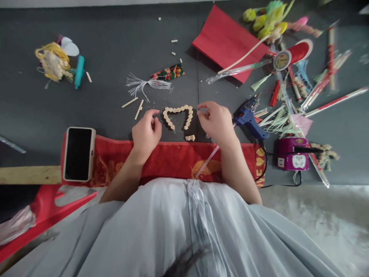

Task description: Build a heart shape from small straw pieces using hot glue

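An open, heart-like outline of small cream stick pieces (178, 110) lies on the dark table between my hands, its lower end unjoined. Just left of it is my left hand (147, 130), index finger stretched toward it, thumb apart, nothing visible in the grip. On the other side, my right hand (216, 120) points its index finger at the outline's right edge, other fingers loosely bent, and also holds nothing visible. Below the outline rests a short joined row of pieces (190, 137). Loose cream sticks (138, 109) lie beyond my left hand.
A blue glue gun (248, 117) with a black cord lies right of my right hand, near a purple power adapter (293, 154). A red towel (173, 161) runs along the front edge, bearing a phone (79, 154). Red paper (225, 42) and craft clutter occupy the right.
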The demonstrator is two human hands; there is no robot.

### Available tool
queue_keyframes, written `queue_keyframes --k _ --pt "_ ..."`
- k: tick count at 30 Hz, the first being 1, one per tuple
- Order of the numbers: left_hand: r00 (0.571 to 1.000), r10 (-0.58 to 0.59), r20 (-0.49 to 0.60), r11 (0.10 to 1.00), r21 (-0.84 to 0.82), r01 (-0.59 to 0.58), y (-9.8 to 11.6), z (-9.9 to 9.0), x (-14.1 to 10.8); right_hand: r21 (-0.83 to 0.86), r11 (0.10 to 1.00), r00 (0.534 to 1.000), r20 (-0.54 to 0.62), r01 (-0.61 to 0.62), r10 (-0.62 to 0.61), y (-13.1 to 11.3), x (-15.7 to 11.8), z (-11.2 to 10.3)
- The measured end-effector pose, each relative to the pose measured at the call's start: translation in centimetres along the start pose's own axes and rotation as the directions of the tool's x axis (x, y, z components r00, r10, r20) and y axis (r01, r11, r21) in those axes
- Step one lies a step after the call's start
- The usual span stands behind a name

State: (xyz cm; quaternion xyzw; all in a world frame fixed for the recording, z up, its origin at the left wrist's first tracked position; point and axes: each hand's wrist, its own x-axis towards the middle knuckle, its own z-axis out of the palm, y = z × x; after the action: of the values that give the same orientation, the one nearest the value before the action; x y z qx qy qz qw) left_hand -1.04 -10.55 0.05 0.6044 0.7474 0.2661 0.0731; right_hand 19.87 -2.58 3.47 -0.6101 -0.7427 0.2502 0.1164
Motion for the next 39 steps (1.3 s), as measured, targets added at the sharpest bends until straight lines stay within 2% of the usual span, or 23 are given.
queue_keyframes --k 5,23,31,39 --pt "0.998 0.011 0.055 1.000 -0.014 -0.010 0.0 0.1 0.2 0.082 0.995 0.999 -0.005 0.049 -0.048 0.3 -0.2 0.9" --pt "0.985 0.170 -0.019 0.985 -0.012 -0.170 -0.3 0.0 -0.1 0.168 0.983 0.997 -0.003 0.073 -0.073 0.9 -0.7 0.9" --pt "0.986 0.169 -0.003 0.986 -0.011 -0.169 -0.5 0.1 -0.2 0.245 0.967 0.997 -0.036 0.070 -0.064 1.2 -0.8 0.9" --pt "0.990 0.140 0.016 0.990 0.004 -0.140 -0.3 -0.1 -0.1 0.213 0.975 0.998 -0.022 0.070 -0.067 0.9 -0.8 0.9"
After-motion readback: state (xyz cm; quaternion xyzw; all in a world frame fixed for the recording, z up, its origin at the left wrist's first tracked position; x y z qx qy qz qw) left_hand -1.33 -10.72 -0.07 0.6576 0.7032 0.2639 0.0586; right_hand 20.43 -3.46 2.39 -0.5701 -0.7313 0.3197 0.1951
